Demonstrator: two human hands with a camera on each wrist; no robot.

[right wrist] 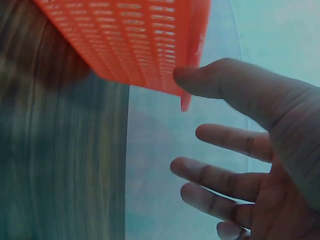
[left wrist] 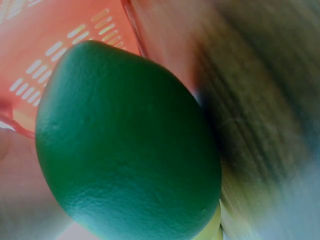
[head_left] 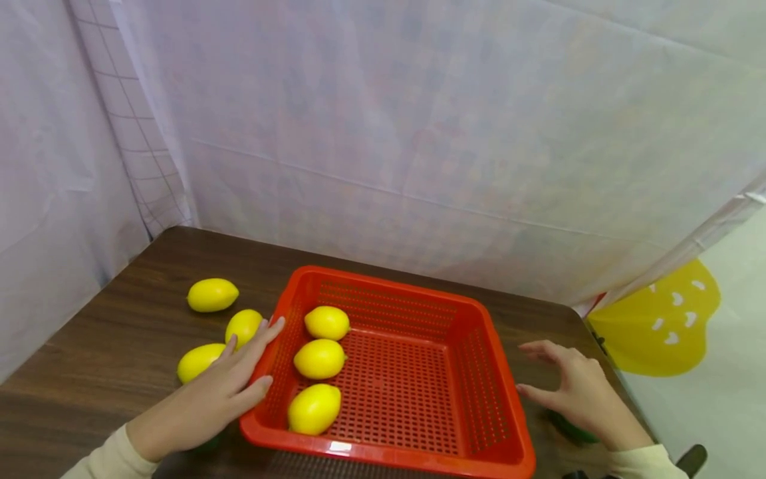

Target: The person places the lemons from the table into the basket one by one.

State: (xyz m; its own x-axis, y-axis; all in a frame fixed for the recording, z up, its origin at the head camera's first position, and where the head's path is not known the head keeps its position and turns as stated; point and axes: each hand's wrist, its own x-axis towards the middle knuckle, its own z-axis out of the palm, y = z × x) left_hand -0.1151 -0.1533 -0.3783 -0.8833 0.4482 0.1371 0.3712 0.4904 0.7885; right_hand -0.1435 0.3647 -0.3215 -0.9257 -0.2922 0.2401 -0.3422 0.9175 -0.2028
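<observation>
A red plastic basket with perforated walls stands on the brown table. Three yellow lemons sit in a row along its left side. Against the left rim rests my left hand, its fingers extended. My right hand is just off the basket's right side with fingers spread and nothing held; in the right wrist view the thumb overlaps the basket rim, and contact is unclear. A smooth green fruit, possibly a lime, fills much of the left wrist view, below my left hand.
Three more lemons lie left of the basket, one farther back and two beside my left hand. A dark green object is partly hidden under my right wrist. White cloth hangs behind the table; a yellow cutout shape hangs at right.
</observation>
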